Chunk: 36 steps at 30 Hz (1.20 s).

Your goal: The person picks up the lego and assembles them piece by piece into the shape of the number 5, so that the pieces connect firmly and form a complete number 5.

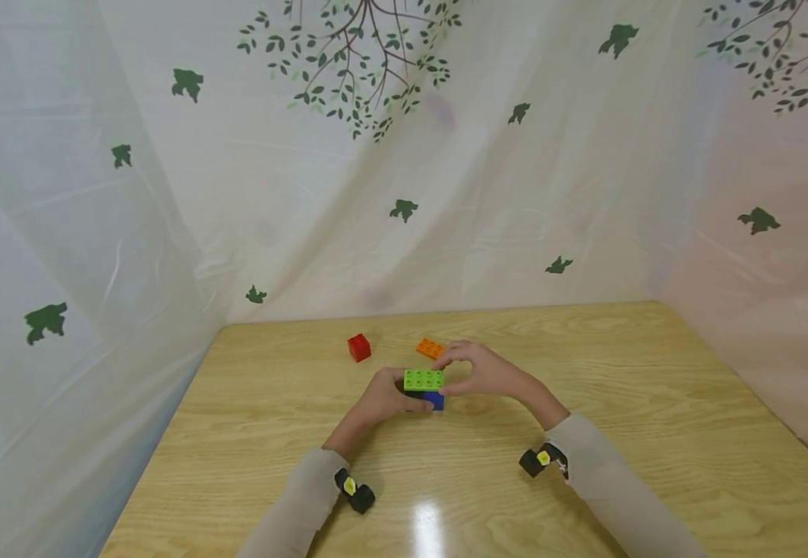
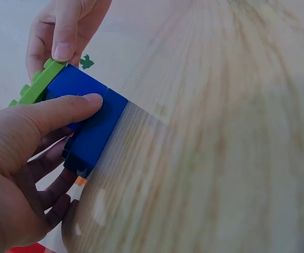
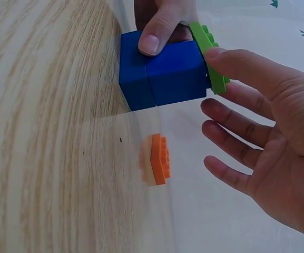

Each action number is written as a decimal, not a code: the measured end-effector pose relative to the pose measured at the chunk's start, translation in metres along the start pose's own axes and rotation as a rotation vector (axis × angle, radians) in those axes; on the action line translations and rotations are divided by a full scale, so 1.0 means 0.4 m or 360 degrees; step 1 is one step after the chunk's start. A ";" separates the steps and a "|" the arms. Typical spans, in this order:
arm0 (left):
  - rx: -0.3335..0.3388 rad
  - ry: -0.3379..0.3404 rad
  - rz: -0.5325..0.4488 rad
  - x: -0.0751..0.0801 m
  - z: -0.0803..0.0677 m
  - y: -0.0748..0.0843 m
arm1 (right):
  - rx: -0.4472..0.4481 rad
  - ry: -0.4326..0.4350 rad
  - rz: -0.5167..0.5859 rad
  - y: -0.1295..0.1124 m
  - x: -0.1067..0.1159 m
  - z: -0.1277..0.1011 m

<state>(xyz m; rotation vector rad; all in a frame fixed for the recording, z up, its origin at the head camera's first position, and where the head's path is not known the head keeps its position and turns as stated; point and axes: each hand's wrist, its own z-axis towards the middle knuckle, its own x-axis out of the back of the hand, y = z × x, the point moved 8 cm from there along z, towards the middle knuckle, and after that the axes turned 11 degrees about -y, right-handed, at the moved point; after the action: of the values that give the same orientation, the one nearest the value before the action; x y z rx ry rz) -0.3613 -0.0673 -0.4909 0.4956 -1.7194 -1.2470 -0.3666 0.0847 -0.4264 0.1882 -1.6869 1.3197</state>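
Two blue bricks [image 3: 175,74] stand stacked on the table, a dark seam between them. On top lies a thin lime-green brick [image 1: 423,379] with studs upward; in the right wrist view it looks slightly tilted against the upper blue brick. My left hand [image 1: 381,399] grips the blue stack from the left, its thumb across the near face, as the left wrist view shows. At the stack's right end, my right hand [image 1: 487,370] pinches the green brick's edge between thumb and index finger. Its other fingers are spread, as seen in the right wrist view.
A flat orange brick [image 1: 430,348] lies on the wooden table [image 1: 585,465] just behind the stack. Farther left sits a red brick [image 1: 359,347]. A pale curtain [image 1: 334,256] with leaf prints hangs behind the table.
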 end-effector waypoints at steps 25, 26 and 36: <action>-0.0011 -0.0003 0.0018 -0.002 -0.002 0.007 | 0.0046 -0.0023 -0.0031 -0.003 -0.002 -0.004; -0.0013 -0.0002 0.0017 -0.002 -0.002 0.006 | 0.0047 -0.0023 -0.0031 -0.003 -0.002 -0.004; -0.0012 -0.0007 0.0009 -0.003 -0.001 0.003 | 0.0047 -0.0019 -0.0027 -0.001 -0.003 -0.005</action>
<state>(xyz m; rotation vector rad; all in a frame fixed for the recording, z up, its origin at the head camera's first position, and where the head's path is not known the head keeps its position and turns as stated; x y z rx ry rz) -0.3600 -0.0661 -0.4903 0.4837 -1.7180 -1.2513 -0.3646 0.0855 -0.4272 0.2274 -1.6728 1.3343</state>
